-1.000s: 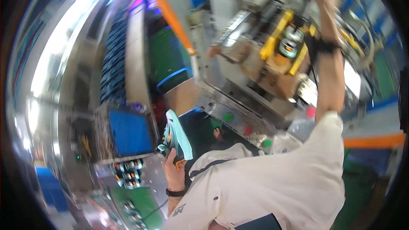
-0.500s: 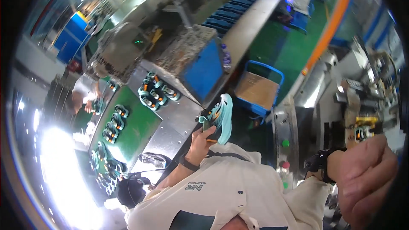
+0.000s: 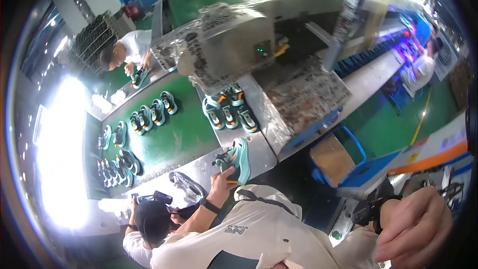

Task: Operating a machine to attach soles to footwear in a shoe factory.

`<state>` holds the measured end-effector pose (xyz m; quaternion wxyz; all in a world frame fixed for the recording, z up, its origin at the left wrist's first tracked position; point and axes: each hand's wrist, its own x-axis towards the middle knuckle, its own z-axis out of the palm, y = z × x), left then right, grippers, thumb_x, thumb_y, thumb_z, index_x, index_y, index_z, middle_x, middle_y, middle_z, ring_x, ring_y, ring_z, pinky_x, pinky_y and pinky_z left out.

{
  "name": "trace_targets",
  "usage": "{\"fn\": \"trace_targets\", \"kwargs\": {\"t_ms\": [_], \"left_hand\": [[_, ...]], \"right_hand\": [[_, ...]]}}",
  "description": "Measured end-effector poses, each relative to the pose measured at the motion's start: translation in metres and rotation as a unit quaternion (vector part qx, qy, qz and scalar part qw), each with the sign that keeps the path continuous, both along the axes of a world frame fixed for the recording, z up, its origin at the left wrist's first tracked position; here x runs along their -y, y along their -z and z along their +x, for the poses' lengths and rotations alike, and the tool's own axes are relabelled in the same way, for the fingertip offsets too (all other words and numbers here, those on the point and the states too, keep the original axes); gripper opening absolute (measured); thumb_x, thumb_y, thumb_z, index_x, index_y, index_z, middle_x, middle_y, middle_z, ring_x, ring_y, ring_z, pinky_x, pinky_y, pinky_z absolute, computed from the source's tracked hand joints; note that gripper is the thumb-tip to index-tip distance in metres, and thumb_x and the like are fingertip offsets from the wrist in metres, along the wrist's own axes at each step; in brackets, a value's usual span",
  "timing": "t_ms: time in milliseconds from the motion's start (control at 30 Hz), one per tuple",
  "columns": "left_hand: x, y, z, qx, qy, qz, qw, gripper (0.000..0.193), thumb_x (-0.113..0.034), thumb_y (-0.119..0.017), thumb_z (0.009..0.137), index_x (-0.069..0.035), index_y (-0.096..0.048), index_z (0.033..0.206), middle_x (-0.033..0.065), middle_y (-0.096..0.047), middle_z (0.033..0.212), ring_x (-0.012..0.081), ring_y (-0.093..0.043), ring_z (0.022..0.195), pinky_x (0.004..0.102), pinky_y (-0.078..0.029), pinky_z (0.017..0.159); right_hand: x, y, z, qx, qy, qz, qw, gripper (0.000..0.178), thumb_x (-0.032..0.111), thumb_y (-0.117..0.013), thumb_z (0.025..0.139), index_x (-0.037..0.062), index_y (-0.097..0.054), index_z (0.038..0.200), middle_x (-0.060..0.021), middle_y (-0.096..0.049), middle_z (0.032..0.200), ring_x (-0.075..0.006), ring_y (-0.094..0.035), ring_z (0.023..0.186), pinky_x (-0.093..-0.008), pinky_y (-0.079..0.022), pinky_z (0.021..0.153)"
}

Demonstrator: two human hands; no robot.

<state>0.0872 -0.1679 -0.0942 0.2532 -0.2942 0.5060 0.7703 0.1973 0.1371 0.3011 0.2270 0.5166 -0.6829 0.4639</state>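
My left hand (image 3: 219, 188) grips a sneaker (image 3: 240, 162) with a mint-green sole, a dark upper and orange accents. The sneaker is tilted, its sole turned to the right, over the near metal edge of the work line. At the right, close to the camera, my right hand (image 3: 416, 229) is raised with its fingers curled in. Anything inside those fingers is hidden. A dark wrist-worn device (image 3: 371, 212) sits by that hand. Past the held sneaker, several similar sneakers (image 3: 229, 113) stand grouped on a metal plate.
A green belt (image 3: 186, 137) carries a row of sneakers (image 3: 153, 113), with more at its left end. A co-worker (image 3: 130, 50) handles a shoe across it; another in a dark cap (image 3: 154, 224) is close at my left. Beyond stands a foil-wrapped machine (image 3: 224, 45). A blue cart (image 3: 334, 160) is at right.
My view has swung left, so the belt and machine appear further right. My left hand, still holding the sneaker, now appears in front of the metal table edge. My right hand stays curled.
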Motion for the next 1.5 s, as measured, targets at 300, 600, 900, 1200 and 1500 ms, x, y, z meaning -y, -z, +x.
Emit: {"fn": "trace_targets", "kwargs": {"t_ms": [300,600,900,1200,1500], "left_hand": [[0.11,0.087,-0.177,-0.097,-0.148,-0.122,0.977,0.03,-0.021,-0.075,0.078,0.0,-0.065,0.097,0.0103,-0.067,0.085,0.0225,-0.063,0.064,0.035,-0.048,0.052],[0.186,0.206,-0.437,-0.201,-0.079,-0.327,0.92,0.046,-0.028,-0.072,0.076,0.004,-0.063,0.108,0.0158,-0.067,0.092,0.0267,-0.064,0.075,0.039,-0.05,0.067],[0.284,0.184,-0.57,-0.569,-0.083,-0.241,0.782,0.039,-0.02,-0.059,0.096,0.001,-0.057,0.129,0.0089,-0.064,0.119,0.0187,-0.061,0.104,0.0305,-0.049,0.092],[0.105,-0.34,-0.5,-0.515,0.067,-0.482,0.705,0.06,-0.039,-0.065,0.092,0.006,-0.054,0.13,0.0155,-0.065,0.119,0.0215,-0.061,0.113,0.0336,-0.046,0.097],[0.015,-0.37,-0.662,-0.439,0.263,-0.69,0.512,0.1,-0.067,-0.07,0.074,0.011,-0.048,0.132,0.03,-0.059,0.124,0.0296,-0.056,0.121,0.0357,-0.042,0.101]], "right_hand": [[0.04,0.002,-0.154,0.149,-0.098,0.071,0.981,0.057,0.05,-0.046,0.099,0.0229,-0.036,0.148,-0.0141,-0.044,0.143,-0.0295,-0.062,0.096,-0.0487,-0.056,0.068],[-0.056,0.134,-0.253,0.225,0.476,-0.093,0.845,0.04,0.017,-0.049,0.098,-0.0041,-0.046,0.133,-0.0101,-0.06,0.091,-0.0116,-0.054,0.066,-0.0231,-0.045,0.06],[-0.238,0.326,-0.2,0.151,0.763,0.282,0.561,0.038,0.028,-0.048,0.101,-0.0002,-0.057,0.126,-0.0186,-0.063,0.103,-0.0322,-0.061,0.09,-0.0426,-0.049,0.075],[-0.24,0.322,-0.242,0.38,0.66,0.189,0.62,0.043,0.029,-0.043,0.103,-0.0007,-0.042,0.072,-0.0128,-0.028,0.06,-0.0239,-0.031,0.053,-0.0411,-0.029,0.054],[-0.219,0.299,-0.248,0.359,0.642,-0.012,0.677,0.028,0.014,-0.06,0.089,-0.0059,-0.05,0.071,-0.0172,-0.042,0.06,-0.0232,-0.04,0.054,-0.037,-0.035,0.053]]}}
